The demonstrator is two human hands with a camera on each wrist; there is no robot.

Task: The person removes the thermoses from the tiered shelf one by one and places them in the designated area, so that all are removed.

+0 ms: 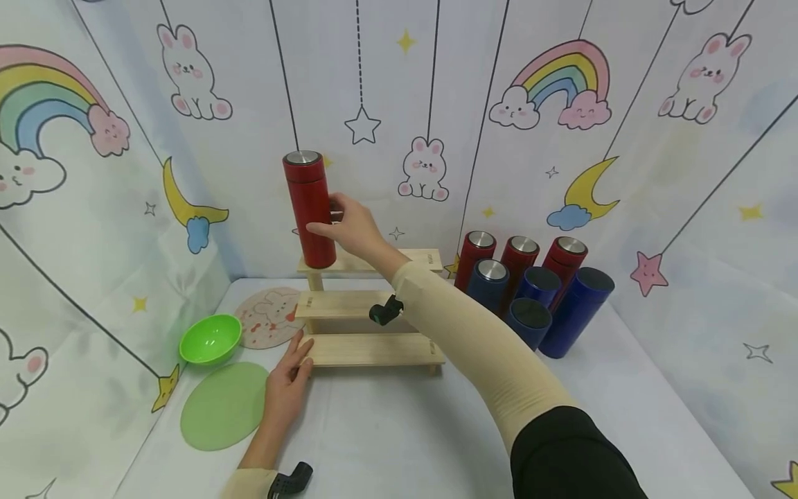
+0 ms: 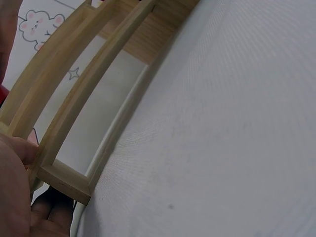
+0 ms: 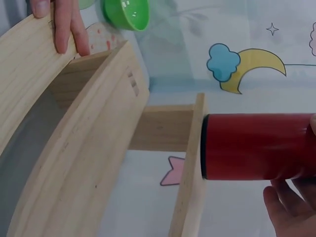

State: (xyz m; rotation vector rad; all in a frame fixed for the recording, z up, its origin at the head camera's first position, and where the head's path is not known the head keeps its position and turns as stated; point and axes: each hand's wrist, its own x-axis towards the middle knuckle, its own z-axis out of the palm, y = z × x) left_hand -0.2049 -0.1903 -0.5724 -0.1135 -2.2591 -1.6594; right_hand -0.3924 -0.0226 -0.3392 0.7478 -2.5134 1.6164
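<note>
A red thermos (image 1: 309, 215) with a silver-topped lid stands nearly upright, leaning slightly, at the left end of the top tier of a three-tier wooden rack (image 1: 374, 350). My right hand (image 1: 358, 225) grips its lower half from the right, thumb across the front. In the right wrist view, the dark base of the thermos (image 3: 256, 146) is right at the top plank's edge; whether it bears on the wood I cannot tell. My left hand (image 1: 288, 388) holds the left end of the bottom tier, fingers on the plank (image 3: 29, 54) and others by the rack's end (image 2: 64, 182).
Right of the rack stand several more thermoses, red (image 1: 520, 256) and blue (image 1: 576, 312). On the left are a green bowl (image 1: 210, 339), a green round mat (image 1: 224, 407) and a pink rabbit mat (image 1: 264, 319). A cartoon-print curtain (image 1: 374, 69) hangs behind the white table (image 1: 386, 436).
</note>
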